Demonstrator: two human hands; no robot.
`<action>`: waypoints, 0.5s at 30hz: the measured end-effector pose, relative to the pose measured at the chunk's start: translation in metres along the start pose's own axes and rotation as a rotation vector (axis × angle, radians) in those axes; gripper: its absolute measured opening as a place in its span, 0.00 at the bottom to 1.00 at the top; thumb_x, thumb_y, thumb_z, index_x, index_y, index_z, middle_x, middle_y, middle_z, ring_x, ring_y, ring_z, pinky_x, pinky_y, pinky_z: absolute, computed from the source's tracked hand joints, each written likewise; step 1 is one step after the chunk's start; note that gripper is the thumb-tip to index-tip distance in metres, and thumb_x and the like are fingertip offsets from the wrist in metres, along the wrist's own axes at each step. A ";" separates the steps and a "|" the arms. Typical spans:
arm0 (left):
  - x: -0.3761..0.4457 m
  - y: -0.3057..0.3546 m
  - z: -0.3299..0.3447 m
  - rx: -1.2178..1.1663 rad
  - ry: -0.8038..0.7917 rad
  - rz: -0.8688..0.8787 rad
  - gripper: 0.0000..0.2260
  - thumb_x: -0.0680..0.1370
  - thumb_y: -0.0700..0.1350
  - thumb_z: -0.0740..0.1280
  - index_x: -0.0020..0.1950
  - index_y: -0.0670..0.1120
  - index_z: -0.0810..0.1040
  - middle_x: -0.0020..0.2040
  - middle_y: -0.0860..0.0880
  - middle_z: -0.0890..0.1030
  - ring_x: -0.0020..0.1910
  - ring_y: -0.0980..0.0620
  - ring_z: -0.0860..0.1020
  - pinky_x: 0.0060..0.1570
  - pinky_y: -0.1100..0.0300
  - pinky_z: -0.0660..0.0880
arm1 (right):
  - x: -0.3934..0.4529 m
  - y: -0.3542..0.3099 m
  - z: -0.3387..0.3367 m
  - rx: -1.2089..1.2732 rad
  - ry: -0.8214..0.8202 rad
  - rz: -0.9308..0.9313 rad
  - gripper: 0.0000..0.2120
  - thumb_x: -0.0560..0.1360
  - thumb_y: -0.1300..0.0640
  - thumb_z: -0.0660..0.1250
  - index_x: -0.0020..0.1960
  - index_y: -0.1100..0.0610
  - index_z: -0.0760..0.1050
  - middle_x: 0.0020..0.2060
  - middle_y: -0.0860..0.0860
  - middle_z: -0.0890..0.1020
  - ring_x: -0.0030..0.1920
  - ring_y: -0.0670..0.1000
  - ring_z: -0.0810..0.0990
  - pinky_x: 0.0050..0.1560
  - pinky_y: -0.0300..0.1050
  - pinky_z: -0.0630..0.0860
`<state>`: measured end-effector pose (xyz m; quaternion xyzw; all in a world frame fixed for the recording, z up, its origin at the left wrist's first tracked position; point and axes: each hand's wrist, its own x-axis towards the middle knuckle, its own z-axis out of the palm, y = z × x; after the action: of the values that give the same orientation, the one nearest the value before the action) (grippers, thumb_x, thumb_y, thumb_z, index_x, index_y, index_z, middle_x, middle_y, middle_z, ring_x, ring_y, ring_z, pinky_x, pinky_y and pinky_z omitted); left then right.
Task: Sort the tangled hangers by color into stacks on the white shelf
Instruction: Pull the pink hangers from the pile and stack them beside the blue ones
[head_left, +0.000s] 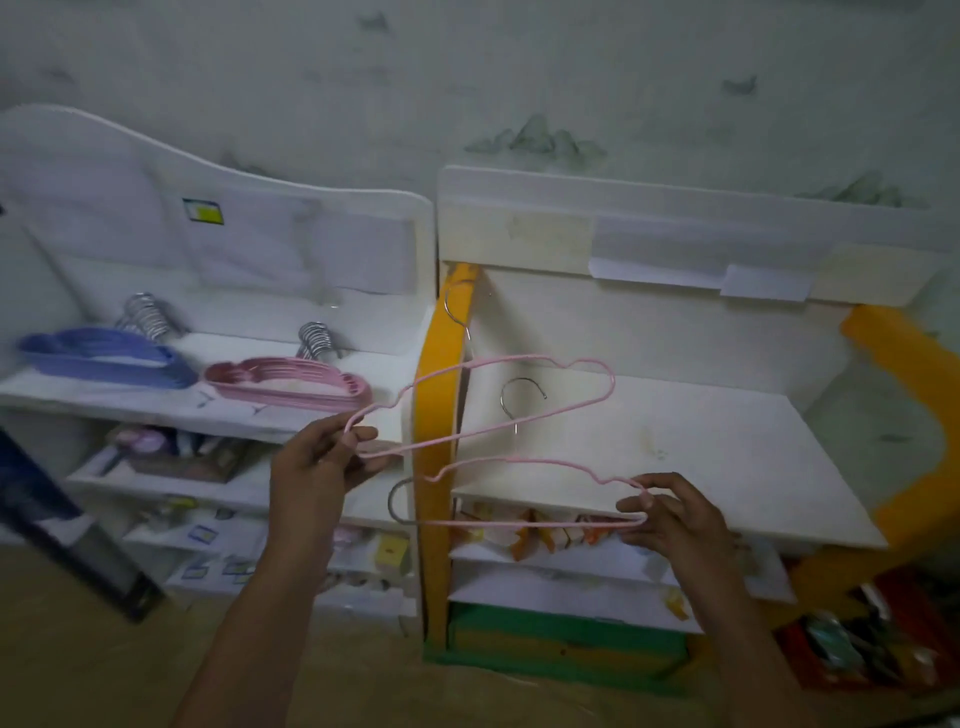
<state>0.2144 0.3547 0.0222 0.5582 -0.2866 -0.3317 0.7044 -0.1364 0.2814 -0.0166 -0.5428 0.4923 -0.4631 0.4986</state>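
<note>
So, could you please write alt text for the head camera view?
Each hand pinches one pink wire hanger: left hand, upper hanger; right hand, lower hanger. On the white shelf lie a blue stack and pink stack.

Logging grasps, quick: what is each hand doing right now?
Left hand: pinching the end of the upper pink hanger.
Right hand: pinching the end of the lower pink hanger.
</note>
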 end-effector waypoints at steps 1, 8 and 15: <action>-0.002 0.004 -0.017 -0.015 0.009 0.001 0.10 0.80 0.33 0.62 0.57 0.39 0.80 0.47 0.40 0.83 0.42 0.41 0.82 0.39 0.58 0.82 | -0.008 -0.001 0.012 0.010 -0.003 -0.003 0.05 0.79 0.63 0.64 0.54 0.61 0.76 0.42 0.61 0.85 0.42 0.62 0.85 0.41 0.52 0.84; -0.018 0.027 -0.115 -0.038 0.096 0.009 0.08 0.80 0.33 0.63 0.53 0.42 0.81 0.47 0.41 0.84 0.40 0.49 0.84 0.39 0.62 0.81 | -0.054 -0.013 0.094 0.043 -0.036 -0.037 0.06 0.80 0.64 0.63 0.55 0.63 0.76 0.43 0.59 0.85 0.40 0.64 0.85 0.41 0.53 0.84; -0.024 0.053 -0.200 -0.028 0.226 0.023 0.09 0.80 0.34 0.63 0.56 0.39 0.80 0.49 0.40 0.83 0.41 0.47 0.84 0.40 0.61 0.82 | -0.073 -0.021 0.182 0.055 -0.105 -0.039 0.11 0.76 0.54 0.68 0.54 0.60 0.76 0.46 0.59 0.85 0.42 0.60 0.86 0.41 0.51 0.84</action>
<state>0.3620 0.5012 0.0307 0.5789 -0.2072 -0.2624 0.7437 0.0401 0.3704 -0.0102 -0.5620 0.4419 -0.4571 0.5290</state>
